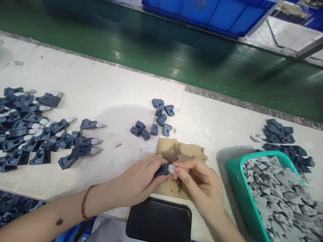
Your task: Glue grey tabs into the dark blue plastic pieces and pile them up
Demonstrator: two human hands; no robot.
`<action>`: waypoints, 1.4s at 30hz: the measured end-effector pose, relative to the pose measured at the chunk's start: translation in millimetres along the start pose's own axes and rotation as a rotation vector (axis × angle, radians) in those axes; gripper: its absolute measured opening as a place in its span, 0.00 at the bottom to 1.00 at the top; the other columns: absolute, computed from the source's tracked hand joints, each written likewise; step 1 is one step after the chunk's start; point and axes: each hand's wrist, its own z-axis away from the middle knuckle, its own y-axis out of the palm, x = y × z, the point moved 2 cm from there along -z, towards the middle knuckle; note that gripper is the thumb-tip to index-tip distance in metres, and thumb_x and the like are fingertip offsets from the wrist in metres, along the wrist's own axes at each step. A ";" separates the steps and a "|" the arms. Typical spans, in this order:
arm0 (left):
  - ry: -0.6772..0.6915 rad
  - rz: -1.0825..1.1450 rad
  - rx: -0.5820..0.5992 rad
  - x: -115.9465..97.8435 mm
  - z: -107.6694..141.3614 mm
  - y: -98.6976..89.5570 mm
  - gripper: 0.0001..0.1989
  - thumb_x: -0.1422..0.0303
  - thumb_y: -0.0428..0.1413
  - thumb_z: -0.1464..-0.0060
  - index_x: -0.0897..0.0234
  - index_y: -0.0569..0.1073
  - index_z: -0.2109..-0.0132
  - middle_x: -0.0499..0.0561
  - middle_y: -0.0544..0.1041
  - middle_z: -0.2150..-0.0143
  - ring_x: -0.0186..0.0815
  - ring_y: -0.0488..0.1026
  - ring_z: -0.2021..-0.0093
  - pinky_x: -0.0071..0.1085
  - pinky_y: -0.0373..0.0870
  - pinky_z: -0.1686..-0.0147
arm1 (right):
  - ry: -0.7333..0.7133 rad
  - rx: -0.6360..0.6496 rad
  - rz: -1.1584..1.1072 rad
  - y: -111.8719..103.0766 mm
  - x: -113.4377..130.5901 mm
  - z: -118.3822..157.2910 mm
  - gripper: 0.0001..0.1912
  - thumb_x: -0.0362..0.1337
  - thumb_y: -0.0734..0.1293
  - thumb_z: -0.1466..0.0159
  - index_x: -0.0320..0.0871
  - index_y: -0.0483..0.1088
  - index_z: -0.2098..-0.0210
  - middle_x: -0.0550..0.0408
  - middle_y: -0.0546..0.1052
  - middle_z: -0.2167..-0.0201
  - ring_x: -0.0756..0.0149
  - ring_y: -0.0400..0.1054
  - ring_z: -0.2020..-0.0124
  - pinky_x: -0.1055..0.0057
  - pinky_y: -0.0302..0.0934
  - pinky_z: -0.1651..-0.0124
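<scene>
My left hand (pixel 143 178) is closed on a dark blue plastic part (pixel 161 170), held just above a brown piece of cardboard (pixel 161 148) with wet stains. Between the thumb and fingertips of my right hand (pixel 202 181) is a light grey piece (pixel 172 168). Its end meets the blue part; whether it is inserted, I cannot tell. Several loose blue parts (pixel 161 119) lie beyond the cardboard. At the right, a green plastic basket (pixel 236 181) holds many grey pieces (pixel 282 195).
Blue parts joined with grey pieces (pixel 32 134) are heaped on the white table (pixel 121 90) at left. More blue parts (pixel 280 134) lie behind the basket. A black tray-like object (pixel 158 220) sits at the near edge. Blue crates (pixel 209 15) stand across the green floor (pixel 106 40).
</scene>
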 end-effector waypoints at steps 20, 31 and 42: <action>0.038 0.034 -0.061 -1.4 -1.5 -4.2 0.13 0.61 0.46 0.27 0.64 0.70 0.49 0.56 0.77 0.55 0.43 0.74 0.56 0.37 0.72 0.56 | -0.291 0.364 0.665 -10.3 23.1 -12.7 0.12 0.35 0.58 0.23 0.45 0.65 0.64 0.56 0.73 0.69 0.64 0.68 0.68 0.69 0.63 0.68; 0.000 0.003 -0.065 -0.2 -2.0 -3.6 0.15 0.61 0.43 0.26 0.64 0.71 0.49 0.59 0.78 0.53 0.44 0.75 0.53 0.40 0.73 0.52 | -0.380 0.358 0.729 1.1 12.6 -10.5 0.16 0.33 0.55 0.23 0.46 0.60 0.69 0.56 0.70 0.72 0.64 0.64 0.69 0.67 0.57 0.69; 0.085 -0.028 -0.079 -1.5 0.1 -4.0 0.15 0.60 0.43 0.25 0.64 0.70 0.49 0.60 0.79 0.52 0.45 0.76 0.51 0.40 0.73 0.50 | -0.352 0.363 0.696 2.6 13.9 -7.8 0.15 0.33 0.55 0.22 0.45 0.60 0.68 0.56 0.70 0.71 0.65 0.65 0.69 0.68 0.58 0.68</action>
